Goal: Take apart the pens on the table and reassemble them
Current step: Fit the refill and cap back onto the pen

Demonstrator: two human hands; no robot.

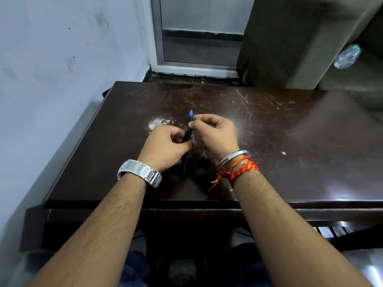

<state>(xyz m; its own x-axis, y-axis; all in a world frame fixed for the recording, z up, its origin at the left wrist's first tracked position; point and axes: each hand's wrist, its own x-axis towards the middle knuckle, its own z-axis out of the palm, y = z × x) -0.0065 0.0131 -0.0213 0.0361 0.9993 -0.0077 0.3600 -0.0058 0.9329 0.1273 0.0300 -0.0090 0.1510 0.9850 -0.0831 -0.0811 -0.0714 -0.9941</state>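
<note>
A dark pen (187, 139) with a blue tip points away from me above the middle of the dark brown table (290, 141). My left hand (165, 148), with a metal watch on its wrist, grips the pen's lower barrel. My right hand (215, 133), with a steel bangle and red-orange threads at the wrist, pinches the pen's upper part just below the blue tip. The pen's rear end sticks out under my left hand. No other pens show on the table.
A white scuff mark (157, 122) lies on the table just beyond my left hand. A pale wall runs along the left, with a metal-framed door behind the table. A clear plastic bottle (347, 56) lies at the far right.
</note>
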